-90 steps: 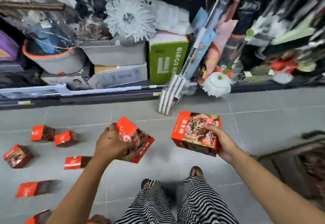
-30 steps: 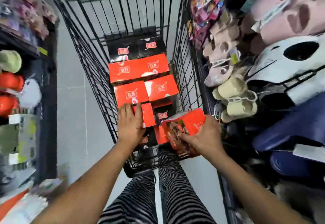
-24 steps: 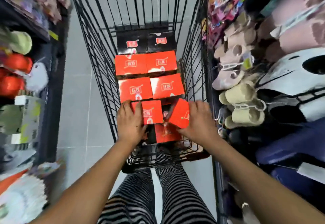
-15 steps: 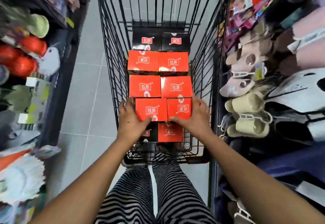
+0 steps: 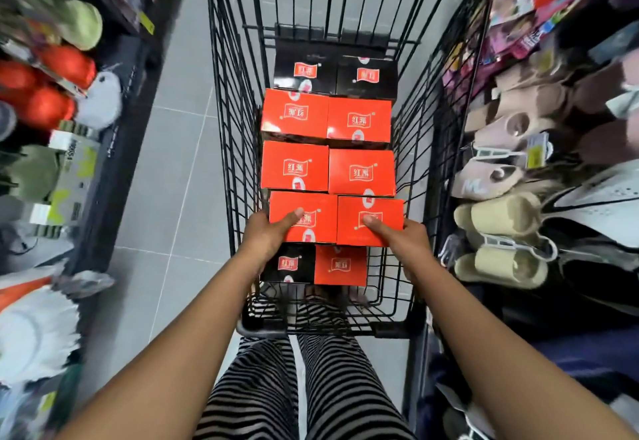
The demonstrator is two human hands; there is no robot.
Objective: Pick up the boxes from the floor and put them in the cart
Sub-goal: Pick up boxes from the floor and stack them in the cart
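Two glossy red rectangular boxes (image 5: pixel 325 228) in left hand (image 5: pixel 264 237) and right hand (image 5: pixel 406 239).

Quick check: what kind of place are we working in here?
Most likely a shop aisle: a wire shopping cart holding red boxes stands between a rack of tagged slippers on the right and stocked shelves on the left.

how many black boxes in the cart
3 black cardboard boxes: two side by side at the wire cart's far end, one near the left hand; more may be hidden.
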